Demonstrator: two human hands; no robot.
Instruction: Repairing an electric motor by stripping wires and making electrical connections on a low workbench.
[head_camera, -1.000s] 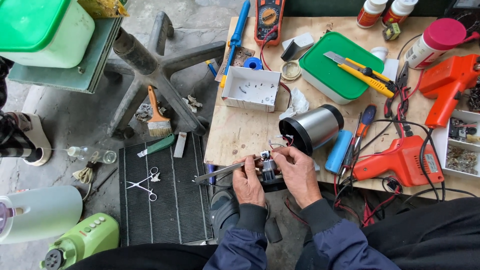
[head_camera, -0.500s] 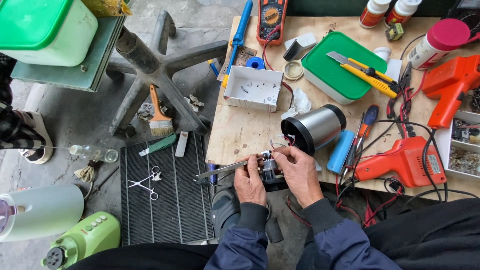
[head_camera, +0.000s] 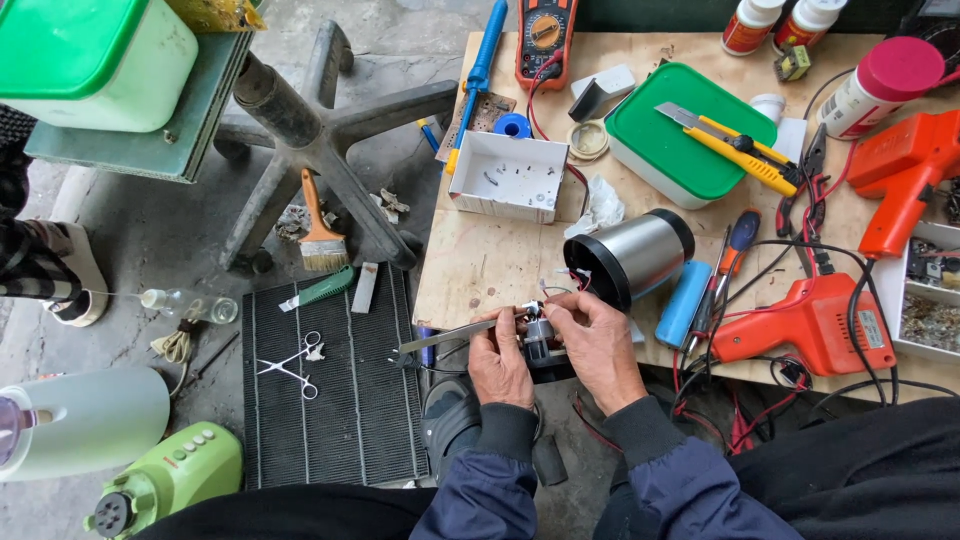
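Observation:
My left hand (head_camera: 498, 358) grips long metal tweezers (head_camera: 450, 336) that stick out to the left, their tips at a small dark motor (head_camera: 540, 345). My right hand (head_camera: 598, 345) holds that motor from the right, at the near edge of the wooden table (head_camera: 480, 265). Thin wires run from the motor to a steel cylinder housing (head_camera: 630, 257) lying on its side just behind my hands. Part of the motor is hidden by my fingers.
On the table: a white parts box (head_camera: 515, 177), green-lidded container (head_camera: 688, 134) with a yellow utility knife (head_camera: 728, 136), blue cylinder (head_camera: 684, 303), two orange soldering guns (head_camera: 810, 322), a multimeter (head_camera: 545, 35). On the floor: black grille (head_camera: 335, 390), scissors (head_camera: 290, 362), brush (head_camera: 320, 232), chair base (head_camera: 320, 140).

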